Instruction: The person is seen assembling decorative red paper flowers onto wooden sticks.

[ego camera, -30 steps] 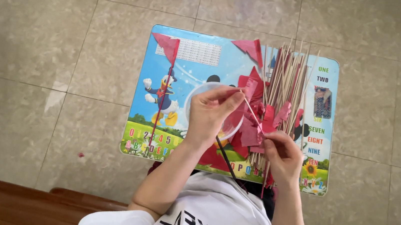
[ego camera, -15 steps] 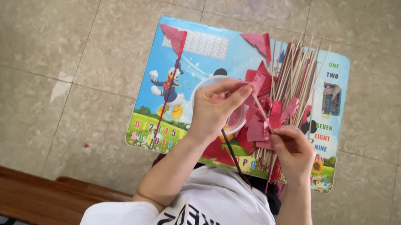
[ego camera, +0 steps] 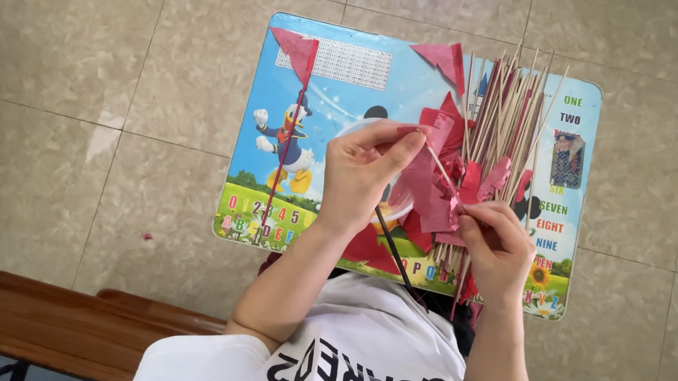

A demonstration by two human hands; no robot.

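Beige tiled floor, wooden bench at bottom edge

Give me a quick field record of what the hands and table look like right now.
left hand: fingers pinch upper end of a thin stick
right hand: fingers pinch its lower end, by red paper pieces
stick bundle: heaped at table's right
finished red flag: lies apart, left
table: small, cartoon-printed top
floor: beige tiles
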